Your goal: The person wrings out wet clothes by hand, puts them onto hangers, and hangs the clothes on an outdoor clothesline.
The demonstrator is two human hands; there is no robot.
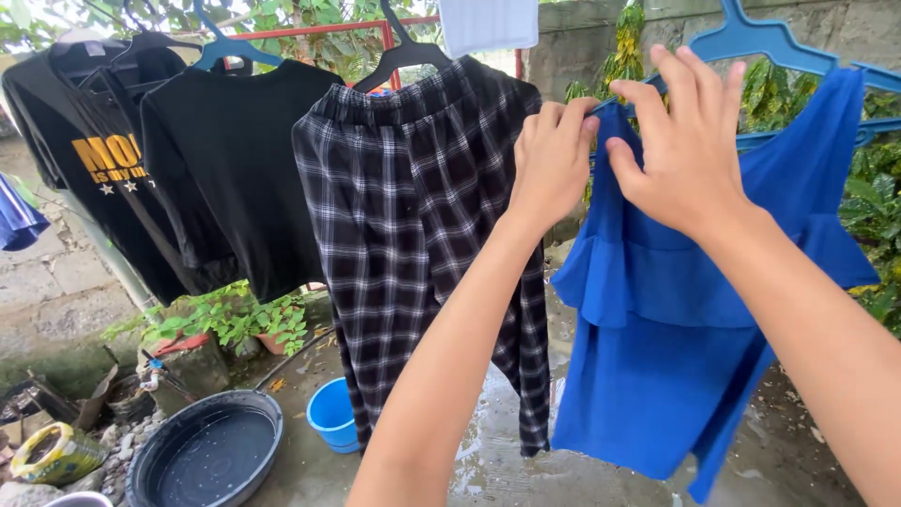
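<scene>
Three garments already hang left of the fingers; the blue top [657, 329] – half on its hanger [770, 42] – hangs below the left hand [552, 160] and right hand [680, 141], both pinching its strap, unfinished it seems.

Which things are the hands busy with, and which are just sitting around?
Busy with:
- left hand and right hand, both pinching the shoulder of the blue top
- blue hanger that the top hangs on

Just sitting around:
- plaid trousers
- black shirt
- small blue bucket
- dark basin
- potted plant
</scene>
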